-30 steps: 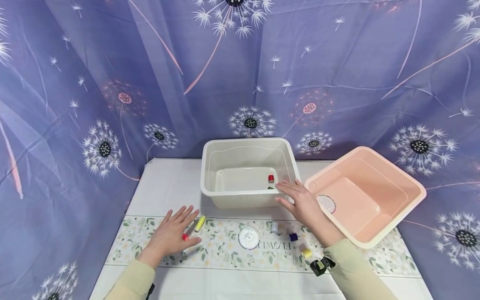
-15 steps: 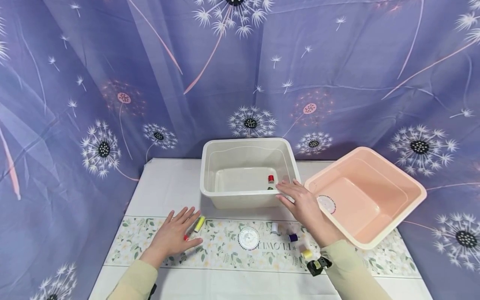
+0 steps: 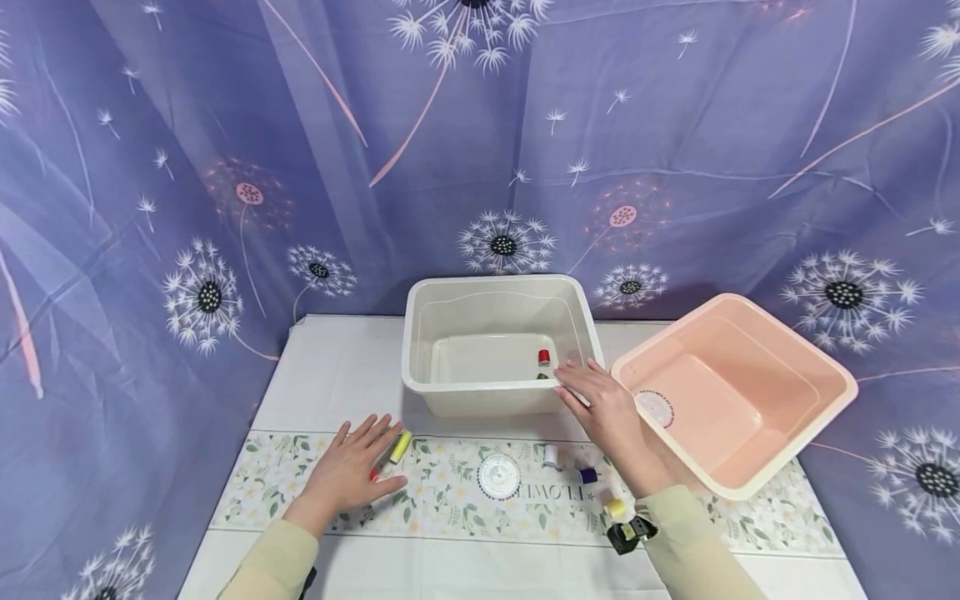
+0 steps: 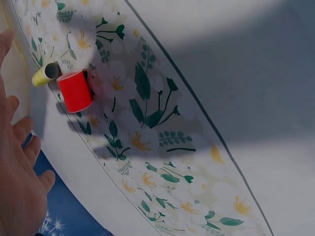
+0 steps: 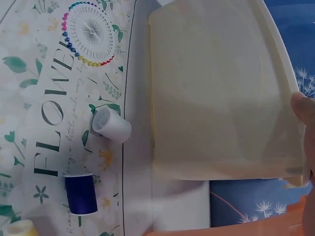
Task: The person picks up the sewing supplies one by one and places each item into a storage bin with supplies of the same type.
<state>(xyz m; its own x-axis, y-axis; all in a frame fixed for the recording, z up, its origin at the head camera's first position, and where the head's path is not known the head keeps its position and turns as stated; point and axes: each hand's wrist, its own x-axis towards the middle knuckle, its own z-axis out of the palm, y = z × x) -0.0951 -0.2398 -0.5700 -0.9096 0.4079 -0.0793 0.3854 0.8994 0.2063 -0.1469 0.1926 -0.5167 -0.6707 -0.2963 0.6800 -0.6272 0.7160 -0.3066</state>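
Resting at near right corner of grey bin [image 3: 487, 403], presumably for steadying: right hand [image 3: 609, 417], fingers loosely extended; whether gripping rim, cannot tell. Left hand [image 3: 347, 469]: fingers spread, holding nothing, beside bright-red spool [image 4: 75, 92] and bright-yellow spool [image 4: 40, 77] on surface [image 3: 345, 367], apparently kept within reach.

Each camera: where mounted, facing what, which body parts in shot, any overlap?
Head: on the head, facing forward and down at the table, cream bin and pink bin; left hand, right hand and sleeves show.
Left wrist: on that wrist, facing a red spool and long yellow spool on the table; left hand shows at the edge.
Right wrist: on that wrist, facing the cream bin's outside, white spool and navy spool; part of the right hand at the edge.
Shared: head and right wrist both show the pin wheel.
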